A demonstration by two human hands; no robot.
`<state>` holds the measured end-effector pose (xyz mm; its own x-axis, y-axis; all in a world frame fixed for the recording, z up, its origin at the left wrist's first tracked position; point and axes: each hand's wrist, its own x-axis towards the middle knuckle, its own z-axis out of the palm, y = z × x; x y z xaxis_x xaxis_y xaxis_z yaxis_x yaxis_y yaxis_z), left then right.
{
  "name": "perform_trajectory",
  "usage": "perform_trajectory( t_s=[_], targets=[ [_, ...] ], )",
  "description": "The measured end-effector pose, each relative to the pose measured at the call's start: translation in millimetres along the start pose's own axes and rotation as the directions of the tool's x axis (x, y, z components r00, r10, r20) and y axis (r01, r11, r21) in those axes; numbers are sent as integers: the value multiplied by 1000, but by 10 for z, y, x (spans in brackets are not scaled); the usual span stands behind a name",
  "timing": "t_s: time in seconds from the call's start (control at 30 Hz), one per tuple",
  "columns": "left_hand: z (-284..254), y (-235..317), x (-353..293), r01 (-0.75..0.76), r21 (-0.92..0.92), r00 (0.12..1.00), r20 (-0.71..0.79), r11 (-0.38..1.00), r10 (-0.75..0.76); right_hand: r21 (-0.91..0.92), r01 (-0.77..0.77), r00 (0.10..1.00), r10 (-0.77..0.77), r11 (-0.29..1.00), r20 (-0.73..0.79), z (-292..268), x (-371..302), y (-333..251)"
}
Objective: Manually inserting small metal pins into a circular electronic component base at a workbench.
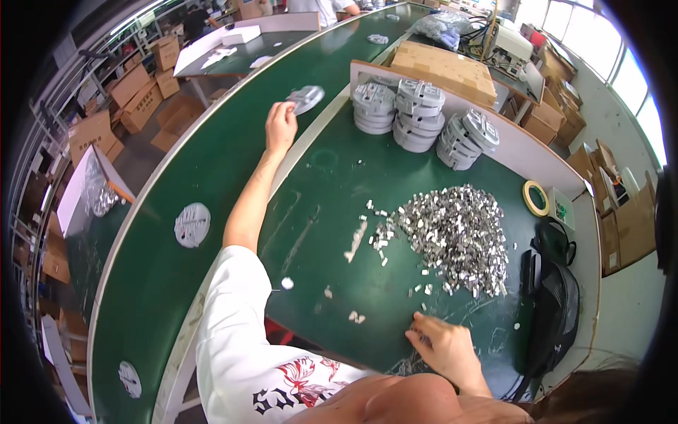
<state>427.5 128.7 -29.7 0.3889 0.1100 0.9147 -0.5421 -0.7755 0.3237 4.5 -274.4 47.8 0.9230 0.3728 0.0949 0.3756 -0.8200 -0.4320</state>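
Observation:
My left hand (pixel 281 128) is stretched out over the green belt and grips a round grey plastic housing (pixel 308 99) by its near edge; the housing is slightly blurred. My right hand (pixel 449 348) rests low on the green worktable with loosely curled fingers, thumb and forefinger apart, and nothing visible between them. Just beyond it spreads a heap of small shiny metal pieces (pixel 459 240), with several strays to its left. Similar grey housings stand at the table's back in a left stack (pixel 374 108), a middle stack (pixel 418 116) and a right stack (pixel 462 141).
More housings lie on the belt, one left of my forearm (pixel 192 225) and one near the lower left (pixel 130 379). On the table's right are a yellow tape roll (pixel 527 198), a small clear box (pixel 563 210) and a black bag (pixel 558 311). A cardboard sheet (pixel 445 71) lies behind the partition.

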Motion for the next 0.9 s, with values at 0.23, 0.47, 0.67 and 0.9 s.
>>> perform_trajectory(
  t_s=[0.23,0.47,0.67,0.9],
  targets=[
    [-705,1826,-98,-129,-438,979,85,890,183,219,-118,953,172,969,-249,-304,138,-10],
    [-1644,2891,-228,-157,-633,834,326,758,445,152,-84,967,117,985,-225,-144,263,281],
    [-2118,3171,-897,-154,-733,711,383,663,589,124,-54,992,67,991,-110,83,416,264],
    [-2212,3313,-1689,-21,-739,769,418,673,483,0,-105,987,105,994,-119,276,502,152]
  ],
)
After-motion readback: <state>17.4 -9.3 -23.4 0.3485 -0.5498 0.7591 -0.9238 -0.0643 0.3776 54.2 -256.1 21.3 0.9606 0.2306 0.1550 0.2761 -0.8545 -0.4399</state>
